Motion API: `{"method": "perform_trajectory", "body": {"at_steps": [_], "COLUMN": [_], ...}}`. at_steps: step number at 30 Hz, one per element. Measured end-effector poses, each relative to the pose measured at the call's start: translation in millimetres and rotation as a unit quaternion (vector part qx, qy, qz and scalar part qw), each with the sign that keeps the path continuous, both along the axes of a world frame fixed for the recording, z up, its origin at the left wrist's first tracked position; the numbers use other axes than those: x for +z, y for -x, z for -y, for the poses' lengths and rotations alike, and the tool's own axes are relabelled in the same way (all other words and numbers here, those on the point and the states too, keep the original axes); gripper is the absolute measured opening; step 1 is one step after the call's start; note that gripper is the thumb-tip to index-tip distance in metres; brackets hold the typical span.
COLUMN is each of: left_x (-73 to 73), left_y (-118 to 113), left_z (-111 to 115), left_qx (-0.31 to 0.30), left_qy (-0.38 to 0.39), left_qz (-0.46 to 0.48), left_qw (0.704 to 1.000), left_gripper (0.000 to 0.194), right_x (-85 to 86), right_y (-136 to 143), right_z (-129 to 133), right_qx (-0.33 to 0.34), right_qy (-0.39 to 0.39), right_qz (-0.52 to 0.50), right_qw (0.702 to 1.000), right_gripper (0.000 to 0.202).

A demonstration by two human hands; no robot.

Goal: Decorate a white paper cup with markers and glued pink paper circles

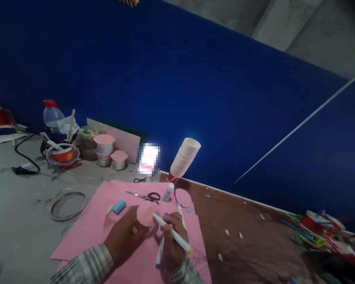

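My left hand (126, 232) is closed around a small paper cup whose top is covered by a pink paper disc (143, 211). In my right hand (173, 240) is a white marker (179, 238) with a yellow end; its tip meets the disc or hovers just over it, I cannot tell which. Another white marker (160, 250) with a blue end lies beneath my right hand. Under both hands are pink paper sheets (118, 268). On them lie black-handled scissors (144, 196), a glue stick (168, 192), a blue cap (119, 206) and a pink paper oval (183, 198).
Behind the sheets stand a tilted stack of paper cups (185, 157) and a lit, blurred screen (148, 157). Pink-topped cups (119, 159), a red bowl of tools (62, 155) and a tape ring (68, 206) are leftward. Coloured strips and cups (322, 227) lie far right, before the blue wall (225, 98).
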State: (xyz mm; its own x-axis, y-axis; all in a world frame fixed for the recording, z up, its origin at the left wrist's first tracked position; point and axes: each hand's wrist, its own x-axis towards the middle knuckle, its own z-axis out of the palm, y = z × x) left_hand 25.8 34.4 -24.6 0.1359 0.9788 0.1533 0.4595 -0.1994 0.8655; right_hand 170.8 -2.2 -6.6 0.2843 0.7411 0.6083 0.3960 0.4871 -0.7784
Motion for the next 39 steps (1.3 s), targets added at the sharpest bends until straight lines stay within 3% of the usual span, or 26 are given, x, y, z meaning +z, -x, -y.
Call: {"method": "perform_trajectory", "body": {"at_steps": [6, 12, 24, 39], "left_x": [1.2, -1.9, -6.5, -0.2], "left_y": [0.7, 1.6, 5.3, 2.7], "left_z": [0.4, -0.1, -0.4, 0.5], "left_qx": [-0.012, -0.015, -0.013, -0.013], "left_qy": [-0.004, 0.032, 0.042, 0.026], "left_qz": [0.028, -0.029, -0.07, -0.035], "left_qw": [1.0, 0.999, 0.997, 0.999], "left_gripper": [0.028, 0.015, 0.015, 0.016], "right_x": [2.9, 2.2, 13.5, 12.5], "right_y": [1.5, 2.6, 8.7, 2.9], "right_z": [2.1, 2.9, 3.7, 2.4], "right_qx": [0.004, 0.025, 0.025, 0.001], "right_qy": [-0.017, -0.027, -0.042, -0.048], "right_qz": [0.025, 0.057, 0.096, 0.107], "right_qw": [1.0, 0.998, 0.994, 0.993], "right_gripper": [0.012, 0.009, 0.007, 0.012]}}
